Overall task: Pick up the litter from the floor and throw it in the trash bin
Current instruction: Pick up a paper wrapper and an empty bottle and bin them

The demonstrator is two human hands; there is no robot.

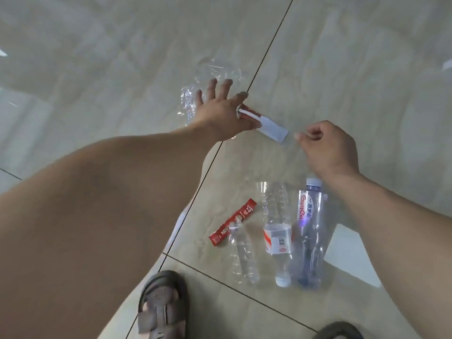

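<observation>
Far out over the tiled floor [342, 69], the left hand [220, 113] reaches with its fingers spread over a crumpled sheet of clear plastic wrap [210, 79], while a white-backed sachet [266, 124] is pinched between its thumb and forefinger and juts out to the right. The right hand [327, 148] hovers just right of the sachet's free end, loosely curled with thumb and fingertips nearly meeting; it appears to hold nothing. Nearer the feet lies the rest of the litter: a red sachet [232, 222], a small crushed bottle [243, 258] lying partly over it, a labelled clear bottle [277, 231] and, touching it on the right, a blue-tinted bottle [309, 231].

Judging by this, the collecting step is under way, with the wrap as the next piece. Closing on it calls for gathering the flimsy film into the palm without letting the sachet slip; the idle right hand could take either piece.

No trash bin is in view, so its direction cannot be told. The wrap's edges melt into the glossy floor, and the left palm is hidden. Two sandals [162, 307] are cut off at the near edge.
</observation>
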